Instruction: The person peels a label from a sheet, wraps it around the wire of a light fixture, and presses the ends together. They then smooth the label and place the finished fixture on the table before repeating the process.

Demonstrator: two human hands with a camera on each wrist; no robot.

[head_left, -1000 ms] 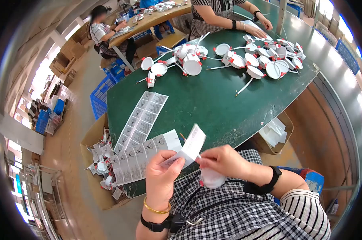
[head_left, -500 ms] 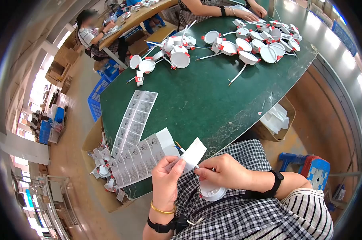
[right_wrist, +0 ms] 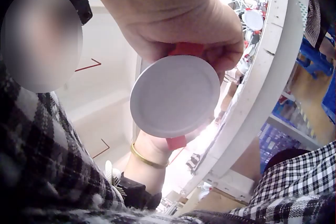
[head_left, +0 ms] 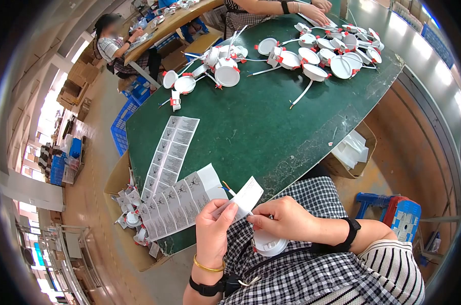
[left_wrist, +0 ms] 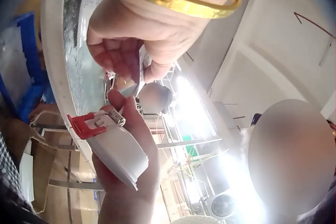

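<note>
In the head view the left hand pinches a folded white printed label between thumb and fingers. Touching the label's lower right edge, the right hand pinches at the cable of a round white lamp, which hangs below that hand. Coloured wire ends stick out behind the label. The right wrist view shows the lamp's flat white face with red clips above and below. In the left wrist view a metal spring shows beside a red clip.
Label sheets lie at the left of the green table. Many lamps with cables cover its far side. A carton of lamps stands at the left edge, a carton at the right. Other people sit beyond.
The head view has shifted, so the table lies a little differently in it. The label has tilted and turned in the left hand. Both hands keep their hold.
</note>
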